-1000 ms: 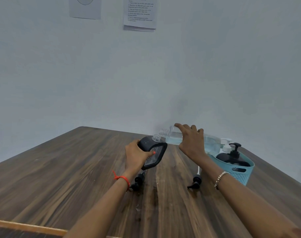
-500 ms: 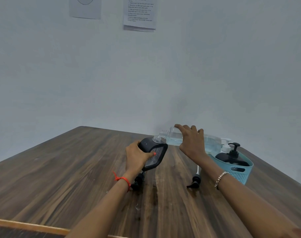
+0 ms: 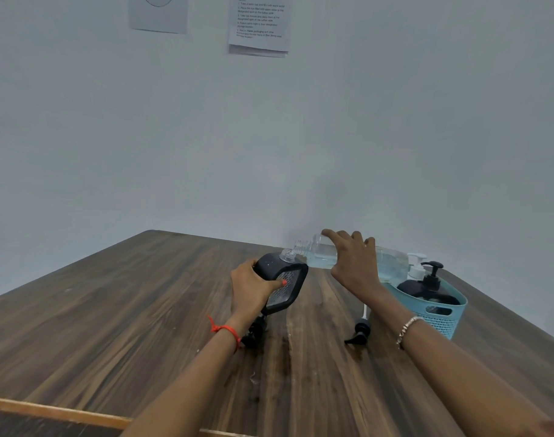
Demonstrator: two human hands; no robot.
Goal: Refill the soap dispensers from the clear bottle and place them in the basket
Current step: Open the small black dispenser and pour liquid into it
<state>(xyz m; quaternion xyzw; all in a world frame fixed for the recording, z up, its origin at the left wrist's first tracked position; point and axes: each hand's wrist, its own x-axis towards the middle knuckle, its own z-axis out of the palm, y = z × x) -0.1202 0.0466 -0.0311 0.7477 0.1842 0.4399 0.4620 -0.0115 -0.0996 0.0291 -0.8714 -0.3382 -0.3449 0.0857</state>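
Two hands work above the middle of a dark wooden table (image 3: 118, 316). Your left hand (image 3: 250, 287) grips a black soap dispenser (image 3: 282, 279), tilted, its open neck up and to the right. Your right hand (image 3: 353, 263) wraps the clear bottle (image 3: 320, 255), held almost level, its mouth touching the dispenser's neck. A teal basket (image 3: 443, 320) sits near the table's right edge, just right of your right forearm, holding a black pump dispenser (image 3: 427, 288) and a white one (image 3: 416, 266). Two loose black pump heads (image 3: 357, 332) lie on the wood between your arms. The table's left half is open wood out to its far corner.
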